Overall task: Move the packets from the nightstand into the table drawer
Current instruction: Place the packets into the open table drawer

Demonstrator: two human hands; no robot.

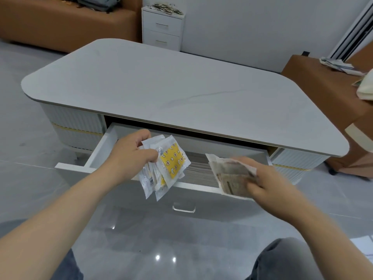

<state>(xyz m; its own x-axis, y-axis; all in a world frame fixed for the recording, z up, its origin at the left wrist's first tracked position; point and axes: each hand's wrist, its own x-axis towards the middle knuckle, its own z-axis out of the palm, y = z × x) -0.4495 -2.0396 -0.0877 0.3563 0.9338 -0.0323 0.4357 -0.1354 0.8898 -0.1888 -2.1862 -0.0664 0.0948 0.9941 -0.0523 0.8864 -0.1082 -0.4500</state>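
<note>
Two packet bundles (166, 164), one drawer (101, 150)

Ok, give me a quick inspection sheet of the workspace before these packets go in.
Surface: white table top; its drawer is pulled open at the near side.
Job's things: clear packets, one yellow-patterned, in the left hand; brownish packets, blurred, in the right hand; a pile, likely more packets, on the nightstand.
Clutter: papers on the brown bench; bag on the sofa.
Hands: each grips its bundle above the drawer.
Cables: nothing seen.
Surroundings: grey tiled floor, white wall.
</note>
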